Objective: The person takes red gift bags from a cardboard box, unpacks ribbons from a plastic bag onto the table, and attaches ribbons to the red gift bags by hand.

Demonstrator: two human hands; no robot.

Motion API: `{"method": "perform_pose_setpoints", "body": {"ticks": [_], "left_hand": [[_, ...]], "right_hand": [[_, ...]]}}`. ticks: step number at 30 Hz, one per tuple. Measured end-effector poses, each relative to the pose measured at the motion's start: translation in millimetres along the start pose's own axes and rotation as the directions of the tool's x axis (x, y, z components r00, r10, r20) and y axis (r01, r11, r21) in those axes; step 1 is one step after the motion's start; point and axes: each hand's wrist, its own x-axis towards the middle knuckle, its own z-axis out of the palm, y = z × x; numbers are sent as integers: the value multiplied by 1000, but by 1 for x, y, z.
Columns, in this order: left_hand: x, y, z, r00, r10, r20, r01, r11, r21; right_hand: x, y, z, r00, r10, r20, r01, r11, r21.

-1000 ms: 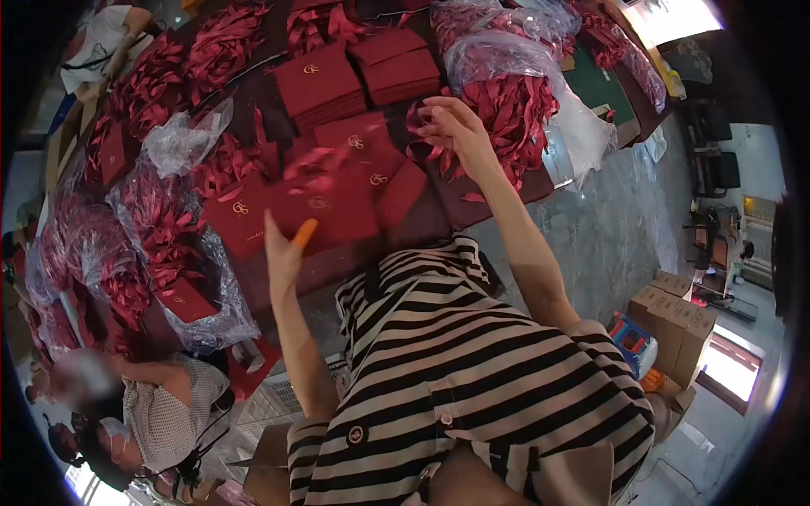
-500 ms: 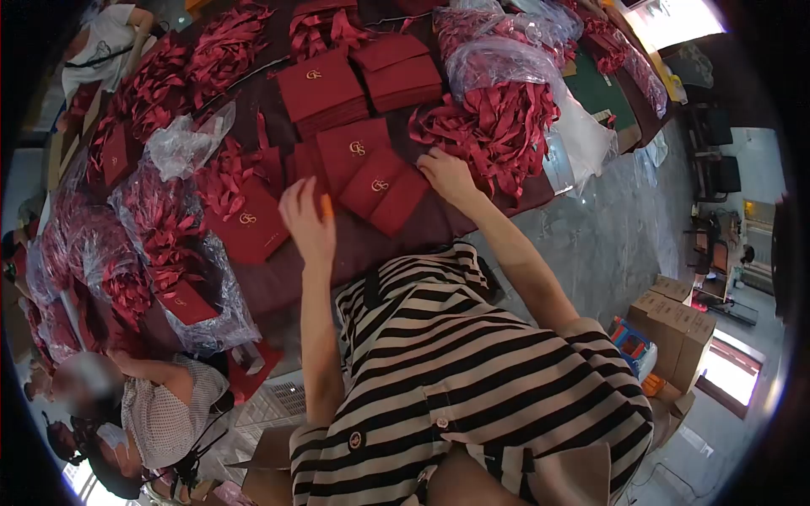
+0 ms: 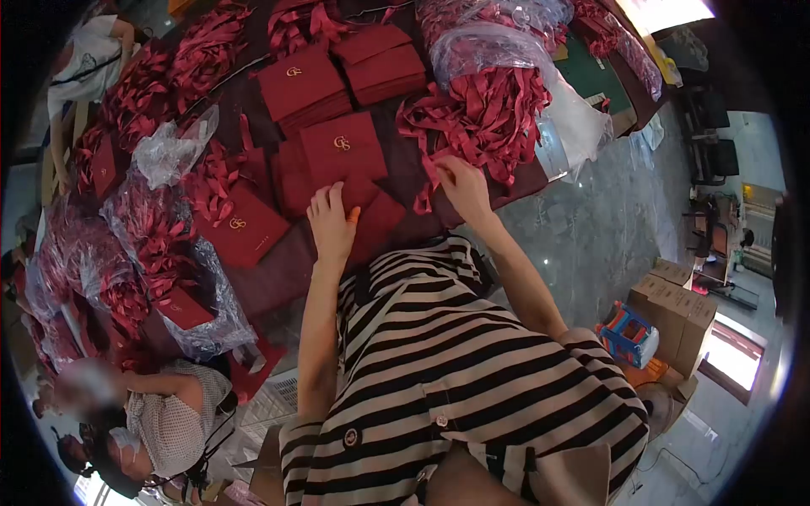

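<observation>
My left hand [image 3: 332,226] is on a dark red pouch [image 3: 384,215] at the table's near edge, its fingers bent over the pouch's left side. An orange cover sits on one of its digits. My right hand [image 3: 462,192] pinches a red ribbon [image 3: 426,187] whose end hangs down to the left. Just beyond that hand lies a large heap of red ribbons [image 3: 498,114], partly in clear plastic. Behind my left hand, another red pouch [image 3: 342,148] shows a gold monogram.
Two stacks of red pouches [image 3: 304,84] stand farther back. To the left are a single pouch [image 3: 240,226], ribbon bundles [image 3: 156,244] and crumpled clear plastic [image 3: 177,152]. A person [image 3: 173,413] is at lower left, another [image 3: 93,55] at upper left. Cardboard boxes [image 3: 675,312] stand at right.
My left hand has moved right onto the front pouch, whose monogram no longer shows. My right hand has left that pouch's edge, shifted slightly right and taken hold of a red ribbon.
</observation>
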Motion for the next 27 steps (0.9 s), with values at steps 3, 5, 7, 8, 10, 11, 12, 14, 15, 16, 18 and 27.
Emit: {"method": "perform_pose_setpoints", "body": {"ticks": [3,5,7,8,10,11,12,14,15,16,18,27], "left_hand": [[-2,-1,-5,1000,13,25,-13,1000,-13],[-2,-4,-4,993,39,115,-19,985,-173],[1,-8,-3,998,51,26,-44,974,-221],[3,-9,-4,996,-58,67,77,941,-329],[1,-9,-5,975,-187,120,221,876,-429],[3,-8,-6,978,-161,136,207,855,-475],[6,-8,-6,981,-127,149,187,834,-519],[9,-6,-6,972,-141,189,222,818,-531],[12,-5,-6,963,-146,228,250,799,-547],[13,-5,-6,963,-144,229,250,799,-548],[13,-7,-6,958,-133,254,257,792,-554],[9,-7,-8,961,-150,233,262,766,-586]], "right_hand": [[30,-8,17,999,46,-4,-46,980,-193],[42,-1,28,999,17,30,-9,970,-244],[45,5,35,997,-22,71,42,956,-290],[45,1,30,993,-115,-5,111,967,-227],[45,-15,17,959,-266,-99,253,959,-131],[42,-28,12,958,-273,-82,262,957,-123],[38,-44,8,978,-209,14,208,976,72],[22,-68,14,972,-178,156,133,956,262],[15,-75,21,960,-199,198,130,940,316],[8,-79,28,946,-220,237,123,922,368],[0,-79,44,953,-142,267,48,943,330],[-5,-87,60,961,-246,128,236,968,88]]}}
